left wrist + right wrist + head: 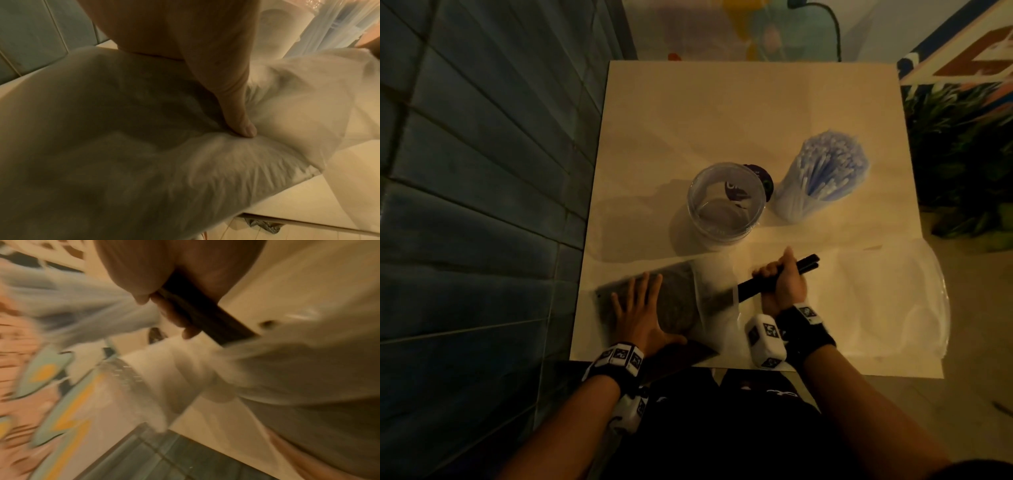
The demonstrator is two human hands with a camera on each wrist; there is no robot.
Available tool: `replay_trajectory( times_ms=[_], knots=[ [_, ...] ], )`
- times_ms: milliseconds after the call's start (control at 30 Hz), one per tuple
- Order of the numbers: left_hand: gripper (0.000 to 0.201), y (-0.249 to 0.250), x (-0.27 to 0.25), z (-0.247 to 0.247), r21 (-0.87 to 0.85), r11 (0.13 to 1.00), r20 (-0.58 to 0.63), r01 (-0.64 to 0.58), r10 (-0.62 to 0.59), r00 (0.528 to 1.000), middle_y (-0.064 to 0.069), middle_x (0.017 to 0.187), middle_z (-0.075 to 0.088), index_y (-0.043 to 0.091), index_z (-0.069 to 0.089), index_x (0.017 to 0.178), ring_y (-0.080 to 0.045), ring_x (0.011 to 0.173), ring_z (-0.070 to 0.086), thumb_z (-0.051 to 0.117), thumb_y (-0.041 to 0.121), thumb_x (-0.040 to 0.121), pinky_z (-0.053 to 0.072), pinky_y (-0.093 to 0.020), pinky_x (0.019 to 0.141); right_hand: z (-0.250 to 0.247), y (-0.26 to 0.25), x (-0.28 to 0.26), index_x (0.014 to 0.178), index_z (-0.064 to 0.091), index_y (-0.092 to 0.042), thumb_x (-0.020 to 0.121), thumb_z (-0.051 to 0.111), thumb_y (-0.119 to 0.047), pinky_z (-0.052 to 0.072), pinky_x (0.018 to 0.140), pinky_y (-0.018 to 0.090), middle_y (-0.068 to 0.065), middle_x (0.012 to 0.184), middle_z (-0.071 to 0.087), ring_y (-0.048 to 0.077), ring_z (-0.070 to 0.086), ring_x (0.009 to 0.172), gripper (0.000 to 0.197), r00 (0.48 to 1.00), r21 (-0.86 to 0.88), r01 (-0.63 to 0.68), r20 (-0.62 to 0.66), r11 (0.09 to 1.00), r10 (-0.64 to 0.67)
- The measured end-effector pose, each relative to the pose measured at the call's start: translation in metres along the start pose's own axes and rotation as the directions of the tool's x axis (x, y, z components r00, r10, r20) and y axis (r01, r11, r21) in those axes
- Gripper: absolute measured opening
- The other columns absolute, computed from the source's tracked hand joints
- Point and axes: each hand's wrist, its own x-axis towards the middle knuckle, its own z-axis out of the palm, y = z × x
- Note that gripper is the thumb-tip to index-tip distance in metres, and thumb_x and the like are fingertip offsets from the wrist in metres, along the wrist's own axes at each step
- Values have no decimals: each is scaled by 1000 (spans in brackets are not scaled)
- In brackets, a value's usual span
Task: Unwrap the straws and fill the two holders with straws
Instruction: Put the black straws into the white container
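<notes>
My left hand (640,308) lies flat, fingers spread, on a plastic bag (681,301) of dark straws at the table's near left; in the left wrist view the thumb (240,120) presses into the bag (123,154). My right hand (779,274) grips a bunch of black straws (804,262) whose lower ends still reach into the bag's mouth; the right wrist view shows the fingers curled round these straws (205,316). An empty clear holder (726,202) stands mid-table. Beside it on the right, a second holder (822,181) is packed with pale blue-white wrapped straws.
An empty clear plastic bag (893,301) lies on the table's near right, overhanging the edge. A blue tiled wall (482,171) runs along the left. Plants (962,154) stand beyond the table's right edge. The cream table (722,113) is bare at the back.
</notes>
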Motion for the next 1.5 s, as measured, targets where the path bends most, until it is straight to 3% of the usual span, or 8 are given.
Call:
replay_trajectory(
  times_ms=[167, 567, 800, 1000, 1067, 1200, 1267, 1500],
  knots=[
    [149, -2, 0, 2, -18, 1000, -13, -11, 11, 1000, 4, 163, -20, 34, -21, 151, -27, 150, -18, 68, 87, 44, -9, -64, 116, 31, -50, -39, 67, 40, -21, 100, 54, -29, 35, 50, 28, -4, 53, 29, 13, 30, 45, 37, 944, -82, 284, 197, 955, -264],
    [146, -1, -2, -2, -30, 999, -16, -30, 30, 999, 4, 162, -23, 35, -23, 151, -26, 150, -19, 69, 85, 48, -8, -65, 116, 163, -116, -100, 72, 36, -16, 101, 50, -12, 34, 47, 29, -2, 52, 37, 18, 35, 42, 33, 453, 8, 813, 620, 582, -641],
    [146, 1, -4, -4, -22, 999, -30, -29, 28, 999, 4, 163, -16, 34, -15, 153, -27, 151, -14, 71, 84, 46, -3, -66, 116, 173, -70, -18, 72, 53, 3, 92, 62, -37, 48, 56, 43, 29, 65, 55, 40, 55, 59, 45, 516, -407, 856, 708, 318, -482],
    [146, -1, -3, -1, -21, 999, -27, -29, 28, 999, 3, 163, -18, 35, -18, 152, -29, 151, -14, 71, 84, 47, -2, -67, 116, 163, -72, -8, 81, 57, -12, 91, 67, -34, 48, 58, 31, 16, 71, 64, 26, 62, 65, 27, 482, -469, 870, 742, 153, -466],
    [146, -1, -3, -1, -17, 999, -28, -29, 28, 999, 3, 163, -17, 35, -18, 152, -29, 150, -14, 70, 85, 46, -2, -68, 115, 153, -86, -18, 84, 59, -11, 93, 65, -34, 47, 62, 16, -2, 73, 62, 3, 59, 66, 26, 399, -448, 893, 747, 39, -532],
    [147, -1, -2, 1, -19, 999, -41, -28, 28, 999, 4, 163, -16, 36, -17, 152, -29, 150, -14, 70, 85, 44, -2, -67, 116, 112, -114, -55, 83, 61, -2, 98, 60, -26, 43, 67, 12, -2, 77, 59, 4, 54, 68, 28, 161, -350, 925, 716, -150, -679],
    [147, -2, 0, 1, -25, 999, -32, -29, 28, 999, 4, 163, -17, 37, -18, 151, -29, 150, -14, 70, 86, 44, -3, -67, 116, 80, -111, -70, 83, 61, -3, 99, 58, -18, 39, 63, 6, -1, 75, 58, 1, 51, 63, 22, 219, -375, 919, 748, -126, -627],
    [146, -2, 0, 2, -25, 999, -53, -23, 22, 998, 4, 164, -14, 35, -14, 153, -26, 151, -15, 70, 85, 45, -3, -65, 117, -28, -23, -21, 88, 62, -16, 97, 57, -13, 51, 62, 27, 1, 72, 67, 10, 63, 60, 10, 807, -811, 585, 579, 20, -111]
  ],
)
